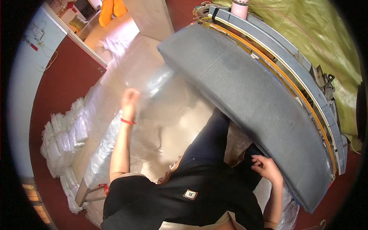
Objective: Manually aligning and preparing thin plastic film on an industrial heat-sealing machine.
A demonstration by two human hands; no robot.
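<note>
Item: clear plastic film [157,82], thin and glossy, lying left of centre and reaching toward the far side; one layer or several, we cannot tell.
Item: left hand [130,100], with a red band [127,121] at the wrist, set over or against the film. It is blurred, and we cannot tell whether its grip is clenched on plastic or released.
Item: right hand [265,168], near side, just by the person's leg. Grip released, fingers loosely bent; we see nothing in it.
Handling note: the step in hand, in our judgement, is managing the loose film. We would advise pinching it at an edge, drawing it smoothly, keeping it flat, and bringing the free hand across to steady it, since thin film is likely to crease or cling.
Item: long grey-covered board [245,99], right of the film.
Item: blue-grey machine beam [276,44], along the board's far right side, with a pink cylinder [239,9] on top.
Item: bundled clear plastic [61,138], stacked at left.
Item: yellow-green sheeting [310,34], far right.
</note>
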